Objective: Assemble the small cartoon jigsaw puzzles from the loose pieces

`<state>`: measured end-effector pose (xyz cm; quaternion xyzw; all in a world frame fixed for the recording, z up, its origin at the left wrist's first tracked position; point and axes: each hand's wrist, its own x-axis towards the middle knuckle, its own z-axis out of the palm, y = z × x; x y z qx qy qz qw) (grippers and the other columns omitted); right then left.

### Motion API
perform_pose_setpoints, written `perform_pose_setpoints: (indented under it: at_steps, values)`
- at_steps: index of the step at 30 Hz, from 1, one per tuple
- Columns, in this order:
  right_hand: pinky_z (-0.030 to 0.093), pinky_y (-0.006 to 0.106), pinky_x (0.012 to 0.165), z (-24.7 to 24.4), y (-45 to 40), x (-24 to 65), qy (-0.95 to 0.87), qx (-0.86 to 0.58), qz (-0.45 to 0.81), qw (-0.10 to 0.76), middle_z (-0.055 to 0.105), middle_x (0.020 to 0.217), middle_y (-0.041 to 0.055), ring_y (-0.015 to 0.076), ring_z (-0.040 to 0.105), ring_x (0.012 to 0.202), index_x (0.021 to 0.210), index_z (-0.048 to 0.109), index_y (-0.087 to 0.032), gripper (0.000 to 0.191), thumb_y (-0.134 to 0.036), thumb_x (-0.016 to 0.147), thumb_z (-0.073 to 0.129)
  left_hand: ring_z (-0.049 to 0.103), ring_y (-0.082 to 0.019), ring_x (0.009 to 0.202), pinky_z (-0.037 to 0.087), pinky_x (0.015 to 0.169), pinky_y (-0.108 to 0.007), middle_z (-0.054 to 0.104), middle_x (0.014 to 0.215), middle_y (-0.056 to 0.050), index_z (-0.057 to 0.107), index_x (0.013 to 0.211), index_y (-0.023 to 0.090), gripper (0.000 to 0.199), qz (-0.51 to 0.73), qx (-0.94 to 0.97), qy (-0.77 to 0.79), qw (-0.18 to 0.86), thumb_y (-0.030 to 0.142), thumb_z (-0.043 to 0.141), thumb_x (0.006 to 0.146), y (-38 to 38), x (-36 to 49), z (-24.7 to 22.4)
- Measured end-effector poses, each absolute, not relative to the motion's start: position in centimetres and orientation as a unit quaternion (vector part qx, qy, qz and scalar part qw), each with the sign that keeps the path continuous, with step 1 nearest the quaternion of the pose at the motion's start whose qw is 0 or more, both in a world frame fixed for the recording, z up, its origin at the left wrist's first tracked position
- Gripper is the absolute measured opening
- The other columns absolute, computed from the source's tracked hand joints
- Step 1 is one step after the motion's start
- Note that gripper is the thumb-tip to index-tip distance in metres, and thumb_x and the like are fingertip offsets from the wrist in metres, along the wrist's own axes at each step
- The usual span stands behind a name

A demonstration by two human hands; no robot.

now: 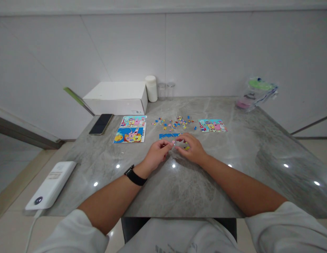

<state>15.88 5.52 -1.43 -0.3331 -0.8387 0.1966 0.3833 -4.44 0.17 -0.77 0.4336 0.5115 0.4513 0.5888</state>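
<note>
My left hand (pixel 158 151) pinches a small pink puzzle piece (pixel 173 142) between thumb and fingertips. Just right of that piece is my right hand (pixel 190 148), its thumb and fingers apart with nothing visible between them. Behind both hands lies a partly joined blue puzzle (pixel 166 136), mostly hidden by them. A yellow piece (pixel 187 148) shows beneath my right hand. Farther back, many loose puzzle pieces (pixel 176 124) are scattered on the grey table (pixel 179 189).
Cartoon picture cards (pixel 130 134) lie at the left, another card (pixel 213 125) at the right. Also around are a phone (pixel 101 124), white box (pixel 116 96), white bottle (pixel 151 89), two glass jars (pixel 166 91), plastic bag (pixel 255 95) and corded power bank (pixel 51 185).
</note>
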Motion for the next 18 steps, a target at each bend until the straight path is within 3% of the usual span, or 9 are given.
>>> perform_pose_setpoints:
  at_steps: [4, 8, 13, 18]
  values:
    - [0.055, 0.041, 0.096, -1.63, 5.58, 15.76, -0.849, -0.308, 0.18, 0.389, 0.076, 0.107, 0.0078, 0.0244, 0.07, 0.103, 0.108, 0.072, -0.026, 0.015, -0.033, 0.095, 0.067, 0.037, -0.006, 0.042, 0.024, 0.039, -0.019, 0.046, 0.055, 0.008, 0.064, 0.088, 0.018, 0.049, 0.446, 0.442, 0.513, 0.586, 0.064, 0.08, 0.079, 0.11, -4.32, -1.08]
    - [0.056, 0.042, 0.093, -1.94, 5.98, 15.91, -0.852, -0.288, 0.161, 0.406, 0.076, 0.104, 0.0076, 0.0245, 0.07, 0.1, 0.107, 0.072, -0.026, 0.013, -0.032, 0.096, 0.067, 0.037, -0.006, 0.041, 0.024, 0.039, -0.019, 0.045, 0.055, 0.008, 0.065, 0.088, 0.018, 0.047, 0.449, 0.441, 0.509, 0.588, 0.063, 0.078, 0.081, 0.02, -4.11, -1.14]
    - [0.058, 0.041, 0.088, -1.88, 6.14, 15.89, -0.85, -0.274, 0.148, 0.425, 0.076, 0.102, 0.0075, 0.0242, 0.07, 0.096, 0.108, 0.072, -0.026, 0.012, -0.03, 0.097, 0.068, 0.041, -0.005, 0.044, 0.023, 0.036, -0.019, 0.06, 0.073, 0.003, 0.065, 0.092, 0.018, 0.045, 0.467, 0.422, 0.495, 0.599, 0.061, 0.076, 0.082, 0.01, -3.96, -1.13]
    - [0.058, 0.041, 0.087, -1.65, 6.03, 15.84, -0.855, -0.271, 0.146, 0.418, 0.075, 0.101, 0.0072, 0.0238, 0.07, 0.094, 0.107, 0.072, -0.025, 0.011, -0.029, 0.097, 0.068, 0.037, -0.006, 0.041, 0.025, 0.038, -0.018, 0.045, 0.055, 0.009, 0.063, 0.091, 0.019, 0.042, 0.448, 0.443, 0.504, 0.591, 0.058, 0.077, 0.082, 0.0, -4.02, -1.44]
